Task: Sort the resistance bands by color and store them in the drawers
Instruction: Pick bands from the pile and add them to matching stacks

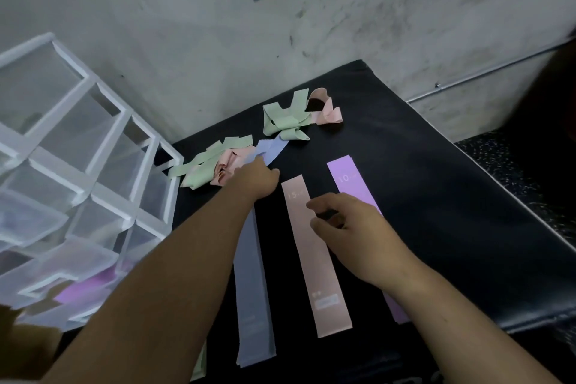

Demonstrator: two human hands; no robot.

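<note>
Three bands lie flat side by side on the black mat (420, 196): a blue band (252, 296), a pink band (314, 262) and a purple band (346, 178). Behind them lies a jumble of green bands (283, 118), a crumpled pink band (327, 109), a second green and pink heap (208, 168) and a loose blue band (271, 146). My left hand (257, 179) reaches into the jumble and grips the near end of that loose blue band. Over the flat pink and purple bands, my right hand (349, 234) hovers with loosely curled fingers, holding nothing.
A translucent white drawer unit (93, 146) stands at the left, tilted in view; an open lower drawer (84, 293) holds a purple band. A grey wall (218, 40) rises behind the mat. The mat's right edge drops to a speckled floor (514, 165).
</note>
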